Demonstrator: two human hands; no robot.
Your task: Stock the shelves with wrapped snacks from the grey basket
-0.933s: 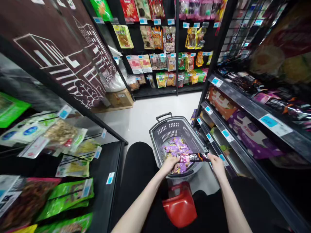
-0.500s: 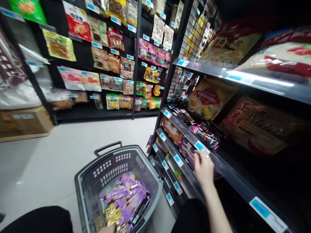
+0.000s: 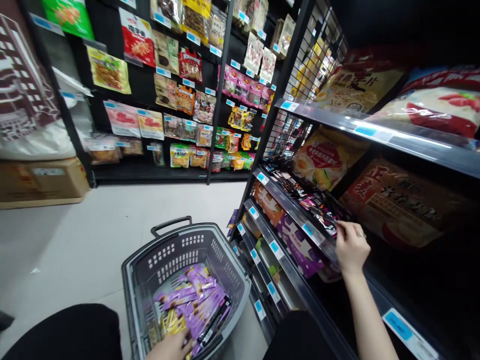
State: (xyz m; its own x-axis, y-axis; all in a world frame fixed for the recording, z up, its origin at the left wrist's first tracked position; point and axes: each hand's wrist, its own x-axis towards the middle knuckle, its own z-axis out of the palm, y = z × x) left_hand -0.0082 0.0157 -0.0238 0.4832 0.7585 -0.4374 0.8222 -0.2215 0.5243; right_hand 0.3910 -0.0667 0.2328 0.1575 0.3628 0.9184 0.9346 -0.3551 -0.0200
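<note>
My right hand (image 3: 352,246) reaches onto the middle shelf at the right, thumb and fingers pinched on the end of a black sachet (image 3: 329,222) with pink marks. More small dark sachets (image 3: 288,181) lie in a row along that shelf. My left hand (image 3: 173,346) is low inside the near end of a grey shopping basket (image 3: 187,250), fingers a little apart over the packets. Purple slim packets (image 3: 200,295) and yellow packets (image 3: 173,320) are heaped in the basket, with a few dark ones at their right side.
Large cereal bags (image 3: 393,205) stand behind the sachets. Purple boxes (image 3: 298,245) fill the shelf below. The shelf edge (image 3: 375,132) above juts out over my right hand. Hanging snack bags (image 3: 137,37) cover the far rack. A cardboard box (image 3: 45,182) sits at the left.
My right hand has moved from the shelf's price-tag edge, up and to the right, onto the black sachets. My left hand reaches slightly further into the basket.
</note>
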